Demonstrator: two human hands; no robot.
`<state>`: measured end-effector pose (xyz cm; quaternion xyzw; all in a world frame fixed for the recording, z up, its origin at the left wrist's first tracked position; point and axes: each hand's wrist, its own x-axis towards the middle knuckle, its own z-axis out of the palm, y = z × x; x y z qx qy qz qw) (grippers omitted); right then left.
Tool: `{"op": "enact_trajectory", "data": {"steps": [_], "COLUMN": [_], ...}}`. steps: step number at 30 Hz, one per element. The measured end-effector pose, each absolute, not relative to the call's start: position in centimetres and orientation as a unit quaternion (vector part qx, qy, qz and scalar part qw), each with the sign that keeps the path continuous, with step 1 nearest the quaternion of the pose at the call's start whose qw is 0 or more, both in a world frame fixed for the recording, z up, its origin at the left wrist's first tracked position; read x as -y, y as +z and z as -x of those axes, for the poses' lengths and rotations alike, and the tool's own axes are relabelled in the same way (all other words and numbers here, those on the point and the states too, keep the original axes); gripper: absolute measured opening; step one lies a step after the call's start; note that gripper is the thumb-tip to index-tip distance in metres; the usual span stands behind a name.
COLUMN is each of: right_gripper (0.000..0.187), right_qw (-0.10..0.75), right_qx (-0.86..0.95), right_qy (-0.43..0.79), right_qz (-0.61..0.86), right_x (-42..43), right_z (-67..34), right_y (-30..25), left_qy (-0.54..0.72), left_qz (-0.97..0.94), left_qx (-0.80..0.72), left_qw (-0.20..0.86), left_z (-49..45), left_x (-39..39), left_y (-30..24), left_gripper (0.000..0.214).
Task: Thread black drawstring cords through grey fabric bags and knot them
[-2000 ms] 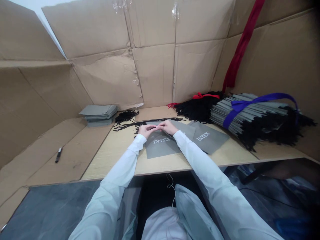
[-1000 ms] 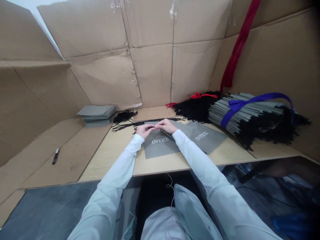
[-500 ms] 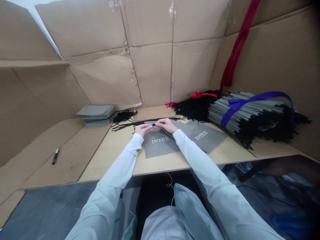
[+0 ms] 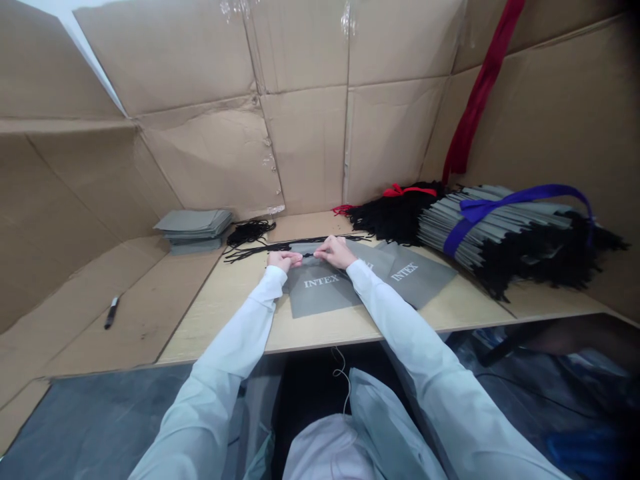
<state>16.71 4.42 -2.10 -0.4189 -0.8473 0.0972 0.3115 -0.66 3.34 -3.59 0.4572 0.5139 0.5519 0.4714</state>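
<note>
A flat grey bag printed INTEX [image 4: 320, 290] lies on the wooden table [image 4: 240, 320] in front of me. My left hand [image 4: 281, 259] and my right hand [image 4: 334, 251] rest on its far edge, fingers pinched together. A thin black cord [image 4: 306, 255] runs between the two hands, and each hand pinches one part of it. A second grey INTEX bag [image 4: 413, 277] lies partly under the first, to the right.
Loose black cords [image 4: 250, 233] lie beyond my hands. A small stack of grey bags [image 4: 195, 227] sits at far left, a large purple-tied bundle [image 4: 505, 223] at right, a red-tied bunch of black cords [image 4: 395, 210] behind. A black marker [image 4: 111, 311] lies left. Cardboard walls enclose the table.
My hands were touching at the bag's far edge; they have drawn slightly apart, the left moving left, and the black cord now shows between them.
</note>
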Motion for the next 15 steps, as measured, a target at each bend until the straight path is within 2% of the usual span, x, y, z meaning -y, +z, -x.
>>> {"op": "enact_trajectory", "data": {"steps": [9,15], "right_gripper": [0.024,0.025], "right_qw": [0.315,0.346], "right_qx": [0.842,0.838], "right_qy": [0.101,0.129], "right_qz": [0.427,0.403], "right_x": [-4.29,-4.01], "right_z": [-16.59,-16.23], "right_y": [-1.87,-1.68], "left_qy": [0.551,0.553], "left_qz": [-0.46,-0.475], "left_qx": [-0.497,-0.473], "left_qw": [0.487,0.495], "left_z": [1.02,1.6], "left_x": [-3.15,-3.24], "left_y": [-3.34,-3.18], "left_gripper": [0.02,0.027]}}
